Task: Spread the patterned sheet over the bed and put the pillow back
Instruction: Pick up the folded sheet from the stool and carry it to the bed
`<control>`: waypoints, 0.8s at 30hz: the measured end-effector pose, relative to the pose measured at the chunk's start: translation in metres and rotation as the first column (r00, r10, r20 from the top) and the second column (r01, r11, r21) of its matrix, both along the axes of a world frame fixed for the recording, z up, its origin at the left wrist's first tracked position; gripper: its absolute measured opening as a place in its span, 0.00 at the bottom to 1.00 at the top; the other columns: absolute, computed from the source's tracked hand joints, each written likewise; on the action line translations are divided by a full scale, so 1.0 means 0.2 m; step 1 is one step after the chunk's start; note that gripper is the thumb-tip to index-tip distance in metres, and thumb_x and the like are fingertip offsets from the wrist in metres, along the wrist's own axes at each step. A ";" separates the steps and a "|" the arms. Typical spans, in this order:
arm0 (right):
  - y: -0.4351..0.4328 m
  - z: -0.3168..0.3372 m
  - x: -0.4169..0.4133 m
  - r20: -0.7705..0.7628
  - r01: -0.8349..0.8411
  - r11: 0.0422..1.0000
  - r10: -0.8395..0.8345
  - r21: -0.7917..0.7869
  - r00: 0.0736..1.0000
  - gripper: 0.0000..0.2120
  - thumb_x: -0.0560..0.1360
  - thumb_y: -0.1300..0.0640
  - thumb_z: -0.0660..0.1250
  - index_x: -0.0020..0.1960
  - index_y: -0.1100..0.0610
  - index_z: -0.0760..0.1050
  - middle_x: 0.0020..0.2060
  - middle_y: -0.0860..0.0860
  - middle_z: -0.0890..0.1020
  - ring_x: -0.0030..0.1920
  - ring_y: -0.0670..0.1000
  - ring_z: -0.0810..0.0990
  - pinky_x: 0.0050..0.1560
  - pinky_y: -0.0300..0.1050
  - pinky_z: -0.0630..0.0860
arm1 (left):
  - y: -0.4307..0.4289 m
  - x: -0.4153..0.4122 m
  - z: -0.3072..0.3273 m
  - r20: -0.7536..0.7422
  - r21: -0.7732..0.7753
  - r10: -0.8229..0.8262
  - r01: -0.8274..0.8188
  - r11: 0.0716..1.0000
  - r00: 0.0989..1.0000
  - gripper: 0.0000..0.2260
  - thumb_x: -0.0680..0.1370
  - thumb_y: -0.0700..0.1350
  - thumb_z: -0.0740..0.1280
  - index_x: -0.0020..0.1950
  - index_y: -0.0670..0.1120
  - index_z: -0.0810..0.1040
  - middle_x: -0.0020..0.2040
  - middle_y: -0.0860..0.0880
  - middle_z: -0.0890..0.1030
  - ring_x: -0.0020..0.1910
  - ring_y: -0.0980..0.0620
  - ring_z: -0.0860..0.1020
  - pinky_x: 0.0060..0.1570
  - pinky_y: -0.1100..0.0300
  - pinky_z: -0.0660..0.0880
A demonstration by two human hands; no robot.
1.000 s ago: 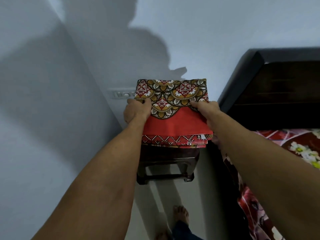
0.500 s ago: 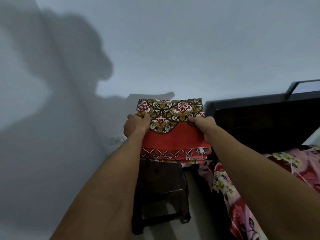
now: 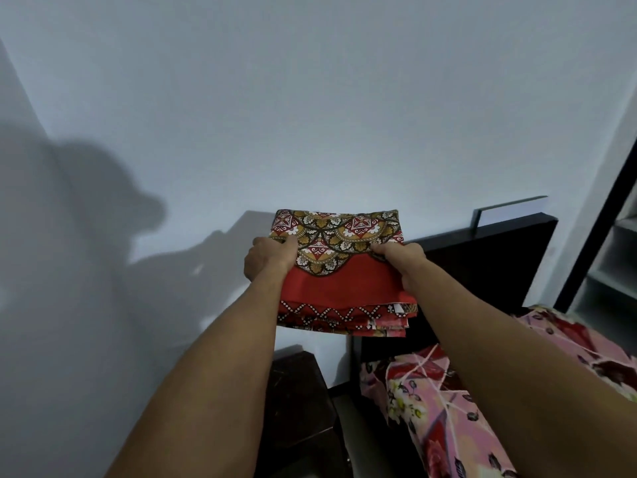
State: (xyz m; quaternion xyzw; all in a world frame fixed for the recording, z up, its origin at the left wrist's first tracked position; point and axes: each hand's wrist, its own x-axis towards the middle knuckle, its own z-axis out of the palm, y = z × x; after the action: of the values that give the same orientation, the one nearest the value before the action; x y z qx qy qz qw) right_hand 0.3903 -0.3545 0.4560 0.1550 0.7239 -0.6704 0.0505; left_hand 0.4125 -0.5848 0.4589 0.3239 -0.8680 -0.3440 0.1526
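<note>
A folded patterned sheet (image 3: 339,281), red with gold, black and white scallop motifs, hangs in the air before a pale wall. My left hand (image 3: 269,258) grips its left edge and my right hand (image 3: 400,258) grips its right edge, thumbs on top. The bed (image 3: 444,405) lies at the lower right, covered in pink and red floral fabric, with a dark headboard (image 3: 489,263) behind it. No pillow can be told apart in this view.
A dark wooden stool (image 3: 296,405) stands under the sheet, between the wall and the bed. Grey shelves (image 3: 617,270) with a dark frame rise at the far right. A narrow strip of floor (image 3: 339,408) runs between stool and bed.
Both hands have lifted the folded sheet off the stool and carried it up and to the right. The view has swung right, showing more of the bed and the shelves.
</note>
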 end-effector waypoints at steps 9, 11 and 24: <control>0.52 0.12 0.22 -0.040 0.152 0.988 -0.151 0.025 0.988 0.26 0.70 0.53 0.80 0.58 0.62 0.71 0.50 0.59 0.81 0.49 0.59 0.83 0.52 0.59 0.83 | 0.51 0.06 0.09 0.002 0.000 -0.163 0.163 0.987 0.987 0.31 0.75 0.66 0.62 0.65 0.42 0.74 0.55 0.44 0.81 0.51 0.43 0.79 0.43 0.53 0.72; 0.63 0.14 0.27 -0.051 0.194 0.981 -0.192 0.030 0.980 0.25 0.70 0.54 0.80 0.56 0.62 0.70 0.49 0.59 0.81 0.49 0.59 0.83 0.52 0.58 0.83 | 0.63 0.07 0.11 0.005 0.002 -0.208 0.208 0.978 0.978 0.31 0.75 0.66 0.63 0.65 0.42 0.74 0.56 0.44 0.80 0.53 0.43 0.79 0.43 0.54 0.72; 1.36 0.28 0.68 -0.091 0.463 0.886 -0.460 0.012 0.883 0.25 0.70 0.55 0.80 0.57 0.60 0.68 0.47 0.58 0.81 0.46 0.57 0.83 0.46 0.54 0.83 | 1.45 0.14 0.22 -0.010 0.002 -0.515 0.515 0.857 0.857 0.30 0.78 0.64 0.61 0.69 0.41 0.72 0.63 0.43 0.79 0.60 0.42 0.78 0.46 0.53 0.70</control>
State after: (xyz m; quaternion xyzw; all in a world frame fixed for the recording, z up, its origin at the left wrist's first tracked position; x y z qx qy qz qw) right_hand 0.5255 -0.0831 0.5125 0.2948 0.6787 -0.6570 -0.1441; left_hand 0.4400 -0.2941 0.5035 0.0790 -0.9215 -0.3757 0.0586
